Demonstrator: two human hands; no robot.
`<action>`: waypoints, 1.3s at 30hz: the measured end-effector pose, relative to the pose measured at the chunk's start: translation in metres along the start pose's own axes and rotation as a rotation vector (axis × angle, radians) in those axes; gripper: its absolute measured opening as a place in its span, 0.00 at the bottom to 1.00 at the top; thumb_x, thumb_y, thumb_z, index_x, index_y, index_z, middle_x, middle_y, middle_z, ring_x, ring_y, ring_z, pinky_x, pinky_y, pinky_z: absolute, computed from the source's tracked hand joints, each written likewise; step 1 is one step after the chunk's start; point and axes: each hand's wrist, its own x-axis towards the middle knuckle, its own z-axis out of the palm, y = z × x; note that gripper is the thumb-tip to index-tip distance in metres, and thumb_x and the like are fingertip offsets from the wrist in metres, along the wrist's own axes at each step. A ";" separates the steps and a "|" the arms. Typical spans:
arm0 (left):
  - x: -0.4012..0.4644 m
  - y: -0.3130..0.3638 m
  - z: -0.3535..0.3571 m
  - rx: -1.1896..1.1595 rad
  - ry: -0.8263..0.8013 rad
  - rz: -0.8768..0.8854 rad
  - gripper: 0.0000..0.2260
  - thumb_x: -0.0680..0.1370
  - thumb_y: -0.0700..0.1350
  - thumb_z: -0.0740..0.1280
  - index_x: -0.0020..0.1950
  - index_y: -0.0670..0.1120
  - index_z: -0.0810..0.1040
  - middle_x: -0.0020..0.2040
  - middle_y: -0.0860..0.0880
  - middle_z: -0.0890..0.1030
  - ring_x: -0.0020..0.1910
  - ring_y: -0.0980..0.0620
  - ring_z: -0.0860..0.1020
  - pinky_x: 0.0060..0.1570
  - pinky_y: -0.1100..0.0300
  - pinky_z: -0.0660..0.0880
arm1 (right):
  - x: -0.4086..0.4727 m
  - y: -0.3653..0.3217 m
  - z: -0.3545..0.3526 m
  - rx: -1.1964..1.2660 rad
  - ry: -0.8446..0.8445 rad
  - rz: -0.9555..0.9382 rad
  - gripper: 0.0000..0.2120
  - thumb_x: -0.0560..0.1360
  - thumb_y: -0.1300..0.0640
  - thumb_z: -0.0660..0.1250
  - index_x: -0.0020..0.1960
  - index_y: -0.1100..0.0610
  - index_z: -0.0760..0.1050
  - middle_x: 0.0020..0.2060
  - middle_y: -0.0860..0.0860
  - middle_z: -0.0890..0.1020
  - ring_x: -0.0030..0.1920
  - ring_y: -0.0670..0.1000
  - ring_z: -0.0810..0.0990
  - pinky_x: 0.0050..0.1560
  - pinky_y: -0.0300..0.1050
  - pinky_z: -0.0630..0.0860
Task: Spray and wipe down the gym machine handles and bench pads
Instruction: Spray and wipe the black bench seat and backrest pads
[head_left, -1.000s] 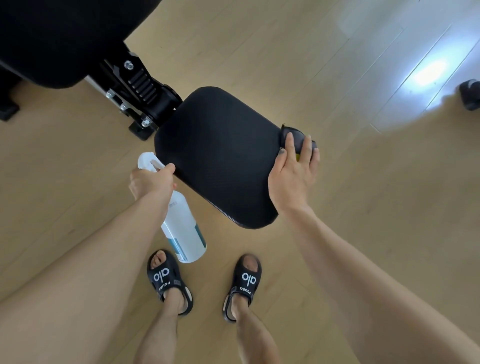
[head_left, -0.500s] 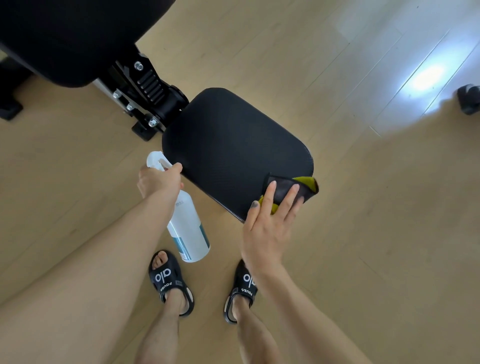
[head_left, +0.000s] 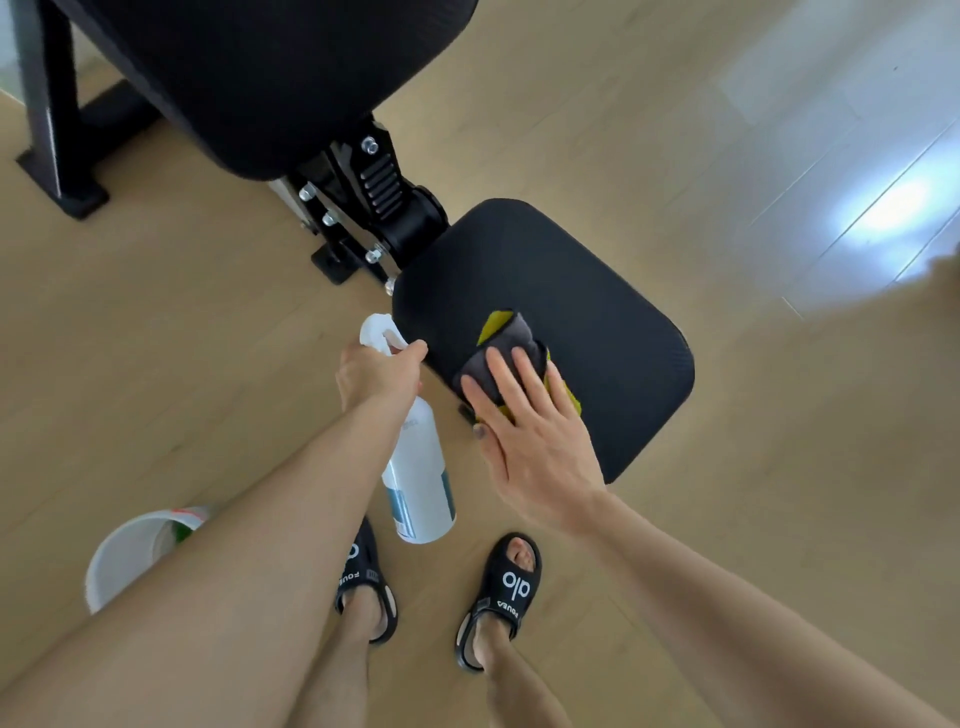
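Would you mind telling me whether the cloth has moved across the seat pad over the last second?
Yes. The cloth under the right hand has travelled from the seat pad's far right edge to its near-left side, close to the spray bottle.

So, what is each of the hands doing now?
Left hand: closed around the spray bottle.
Right hand: open, flat on the cloth.

Seat pad (head_left: 597, 312) center, cloth (head_left: 511, 343) on its near-left part under right hand (head_left: 530, 431), fingers flat. Left hand (head_left: 376, 371) just left of pad edge, grip around spray bottle (head_left: 418, 488) neck, bottle hanging toward floor (head_left: 727, 519). Back pad (head_left: 270, 73) behind, upper left; hinge bracket (head_left: 379, 208) between pads. Bucket (head_left: 130, 551) on floor lower left, partly behind left forearm. Sandalled feet (head_left: 498, 597) near side of the pad.
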 end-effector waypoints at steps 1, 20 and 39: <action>0.001 0.000 -0.001 0.011 -0.011 0.007 0.14 0.75 0.51 0.71 0.52 0.45 0.72 0.41 0.46 0.83 0.32 0.54 0.76 0.31 0.60 0.69 | -0.012 0.002 0.004 -0.038 -0.040 -0.070 0.26 0.85 0.45 0.45 0.81 0.47 0.55 0.82 0.52 0.54 0.81 0.57 0.47 0.79 0.61 0.49; 0.042 0.017 -0.055 0.188 -0.080 0.247 0.13 0.73 0.55 0.67 0.45 0.46 0.82 0.40 0.43 0.84 0.37 0.44 0.83 0.32 0.54 0.80 | 0.147 -0.031 -0.026 -0.060 0.030 -0.193 0.24 0.84 0.48 0.49 0.78 0.49 0.64 0.78 0.50 0.64 0.80 0.56 0.56 0.79 0.56 0.50; -0.032 0.093 -0.128 0.140 -0.153 0.535 0.09 0.78 0.55 0.68 0.42 0.51 0.76 0.34 0.53 0.77 0.24 0.62 0.74 0.29 0.66 0.73 | 0.098 -0.025 -0.063 0.075 -0.143 0.072 0.35 0.77 0.65 0.65 0.81 0.55 0.57 0.77 0.52 0.60 0.75 0.54 0.61 0.67 0.47 0.72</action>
